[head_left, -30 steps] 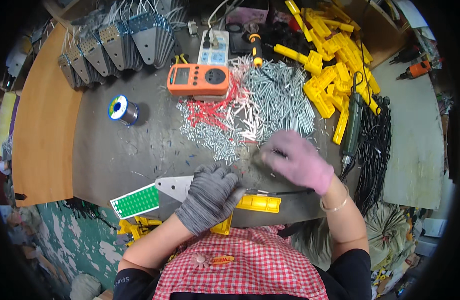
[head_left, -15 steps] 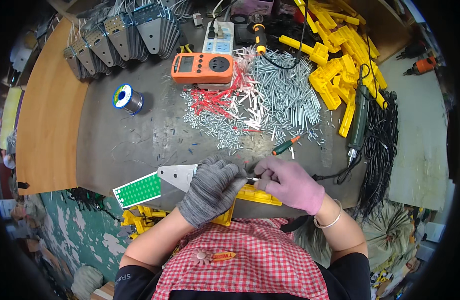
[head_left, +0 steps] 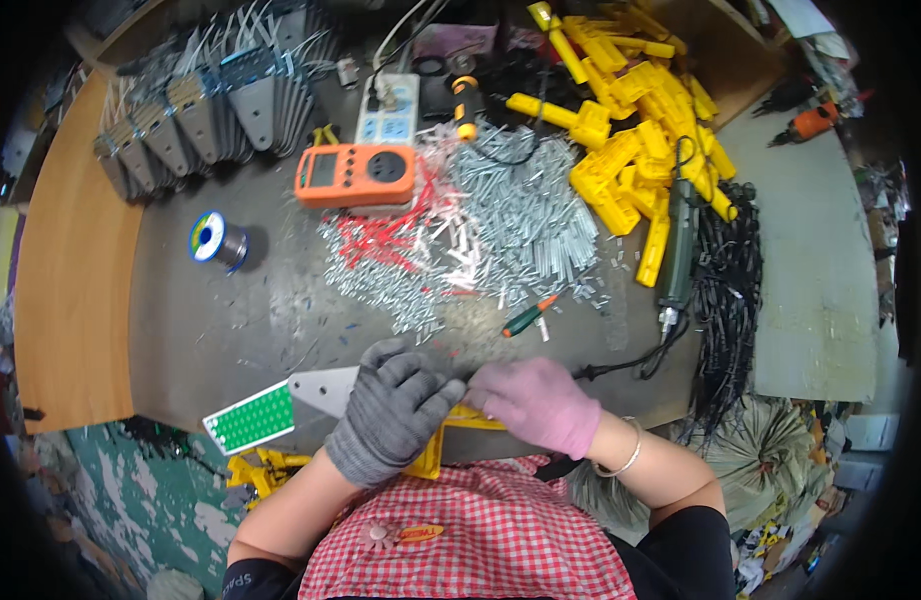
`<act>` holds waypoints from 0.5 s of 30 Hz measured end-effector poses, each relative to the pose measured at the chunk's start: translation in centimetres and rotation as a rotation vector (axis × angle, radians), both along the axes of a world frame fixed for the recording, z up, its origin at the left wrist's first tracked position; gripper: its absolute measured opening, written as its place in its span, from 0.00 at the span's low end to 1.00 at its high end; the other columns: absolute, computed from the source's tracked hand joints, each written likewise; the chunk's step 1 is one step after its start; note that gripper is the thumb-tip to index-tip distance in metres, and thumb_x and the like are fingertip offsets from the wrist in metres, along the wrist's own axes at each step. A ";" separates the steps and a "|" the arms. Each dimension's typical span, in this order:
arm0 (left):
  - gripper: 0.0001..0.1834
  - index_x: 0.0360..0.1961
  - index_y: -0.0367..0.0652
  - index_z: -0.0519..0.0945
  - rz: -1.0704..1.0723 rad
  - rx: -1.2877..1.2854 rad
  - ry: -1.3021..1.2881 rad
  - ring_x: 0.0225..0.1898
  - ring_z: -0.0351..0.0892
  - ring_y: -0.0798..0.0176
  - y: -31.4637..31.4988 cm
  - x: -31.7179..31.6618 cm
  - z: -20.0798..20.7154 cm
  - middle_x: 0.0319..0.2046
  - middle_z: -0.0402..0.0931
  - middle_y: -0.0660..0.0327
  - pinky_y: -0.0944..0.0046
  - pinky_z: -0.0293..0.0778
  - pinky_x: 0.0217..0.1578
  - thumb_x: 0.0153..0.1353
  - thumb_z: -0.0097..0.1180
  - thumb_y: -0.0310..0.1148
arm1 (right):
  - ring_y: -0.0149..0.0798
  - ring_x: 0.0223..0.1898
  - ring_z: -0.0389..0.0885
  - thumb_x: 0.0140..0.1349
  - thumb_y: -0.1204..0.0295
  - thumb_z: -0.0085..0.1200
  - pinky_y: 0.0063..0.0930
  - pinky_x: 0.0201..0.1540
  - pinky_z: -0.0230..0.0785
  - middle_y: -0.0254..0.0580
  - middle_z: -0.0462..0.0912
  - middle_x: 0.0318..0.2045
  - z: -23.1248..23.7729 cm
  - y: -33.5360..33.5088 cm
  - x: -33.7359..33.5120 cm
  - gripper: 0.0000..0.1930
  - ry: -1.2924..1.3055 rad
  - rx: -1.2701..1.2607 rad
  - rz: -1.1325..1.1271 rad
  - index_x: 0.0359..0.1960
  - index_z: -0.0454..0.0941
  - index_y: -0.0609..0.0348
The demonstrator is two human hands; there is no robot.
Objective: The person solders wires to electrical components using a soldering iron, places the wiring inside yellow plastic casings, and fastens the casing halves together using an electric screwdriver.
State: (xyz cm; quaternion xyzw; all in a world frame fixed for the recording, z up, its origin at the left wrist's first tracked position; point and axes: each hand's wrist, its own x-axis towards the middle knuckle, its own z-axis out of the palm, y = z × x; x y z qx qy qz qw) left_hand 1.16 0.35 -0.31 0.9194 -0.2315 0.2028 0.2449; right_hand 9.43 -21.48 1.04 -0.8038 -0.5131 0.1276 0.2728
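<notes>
"Grey glove first. Left hand [head_left: 394, 413], where is it?"

"Over the bench's near edge, fingers curled down on the metal plate [head_left: 324, 390]. Clock centre = that hand: plate sticks out toward 9."

"Orientation?"

"Long axis roughly 8 to 2. Narrower end points to 8 and meets the green patterned panel [head_left: 251, 418], which lies on about the same line. Wider end goes under the glove."

"Yellow plastic [head_left: 426, 460]?"

"One bit at 5, below the palm; another yellow stretch shows between the hands, lying roughly 9 to 3. Can't tell if they join, gloves cover it."

"Right hand [head_left: 536, 405]?"

"Pink glove, at 3, close beside the left. Fingertips bent in toward 9; whether they pinch anything, can't tell."

"Around it?"

"From the right hand: screwdriver [head_left: 526, 318] at 12, tip toward 2; black cable [head_left: 626, 367] at 2. Screw pile [head_left: 531, 210] further out at 12."
</notes>
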 end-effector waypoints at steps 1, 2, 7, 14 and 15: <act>0.15 0.41 0.50 0.83 0.012 0.050 0.063 0.44 0.78 0.55 0.3 0.0 -0.2 0.35 0.80 0.65 0.49 0.70 0.50 0.49 0.67 0.31 | 0.51 0.33 0.84 0.65 0.66 0.56 0.43 0.37 0.76 0.46 0.83 0.31 0.2 0.3 -0.1 0.09 0.155 -0.026 -0.068 0.40 0.81 0.55; 0.15 0.41 0.50 0.82 0.024 0.100 0.124 0.45 0.78 0.55 0.4 0.1 -0.3 0.36 0.80 0.66 0.47 0.69 0.51 0.49 0.67 0.32 | 0.51 0.32 0.83 0.64 0.66 0.58 0.42 0.36 0.76 0.45 0.83 0.31 0.5 0.3 -0.1 0.09 0.310 -0.048 -0.137 0.38 0.82 0.58; 0.12 0.35 0.49 0.84 -0.033 -0.169 0.261 0.42 0.79 0.57 0.8 0.0 -0.8 0.31 0.80 0.65 0.52 0.71 0.52 0.48 0.72 0.35 | 0.52 0.35 0.84 0.66 0.66 0.57 0.41 0.39 0.77 0.47 0.84 0.33 -0.3 -0.4 1.1 0.10 0.221 0.153 -0.012 0.38 0.82 0.60; 0.15 0.38 0.46 0.85 -0.041 -0.136 0.209 0.40 0.80 0.54 1.1 0.5 0.2 0.33 0.81 0.63 0.54 0.73 0.46 0.46 0.72 0.30 | 0.53 0.35 0.84 0.67 0.65 0.56 0.42 0.40 0.76 0.48 0.84 0.33 -0.5 0.2 0.7 0.10 0.349 0.050 -0.114 0.39 0.82 0.59; 0.15 0.38 0.46 0.85 -0.037 -0.136 0.213 0.40 0.80 0.54 1.1 0.4 0.2 0.33 0.81 0.63 0.54 0.73 0.46 0.46 0.72 0.30 | 0.53 0.36 0.84 0.67 0.65 0.56 0.42 0.40 0.76 0.48 0.84 0.33 0.0 0.2 0.6 0.10 0.383 0.034 -0.121 0.40 0.83 0.59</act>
